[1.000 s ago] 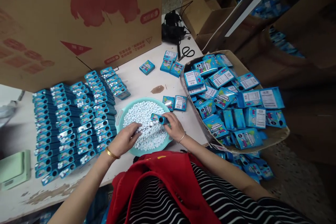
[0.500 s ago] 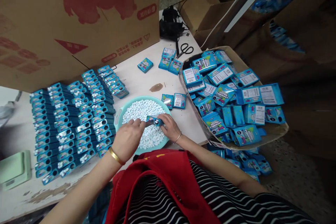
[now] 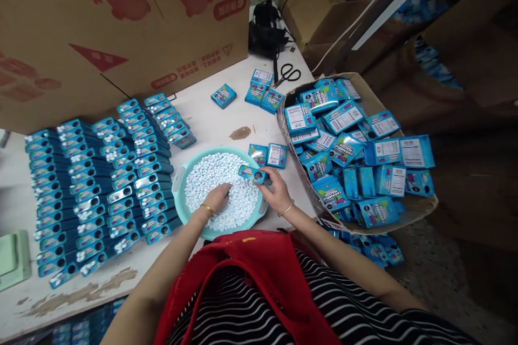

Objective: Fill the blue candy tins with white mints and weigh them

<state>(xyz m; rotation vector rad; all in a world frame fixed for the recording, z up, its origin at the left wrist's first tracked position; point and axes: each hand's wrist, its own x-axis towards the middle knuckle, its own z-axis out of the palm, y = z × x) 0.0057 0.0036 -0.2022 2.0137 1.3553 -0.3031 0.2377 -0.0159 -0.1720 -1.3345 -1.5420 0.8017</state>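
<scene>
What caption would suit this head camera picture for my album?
Left hand digs into white pellets in a teal basin while right hand holds a small blue box above it.

Left hand [image 3: 218, 198]: palm down, fingers pointing forward and slightly curled, fingertips lowered out of sight; whether they pinch anything cannot be told from this view. A thin gold bangle [image 3: 208, 208] circles the left wrist. The left forearm runs bare from the lower left edge of the frame up and rightward to the hand. Right hand [image 3: 275, 188]: held just right of the left, thumb and fingers closed in a pinch grip, knuckles toward the camera. A thin silver bangle [image 3: 288, 208] sits on the right wrist. The right forearm extends bare from the lower right, angled up and leftward. Both elbows are bent, and the hands lie near each other without touching.
</scene>
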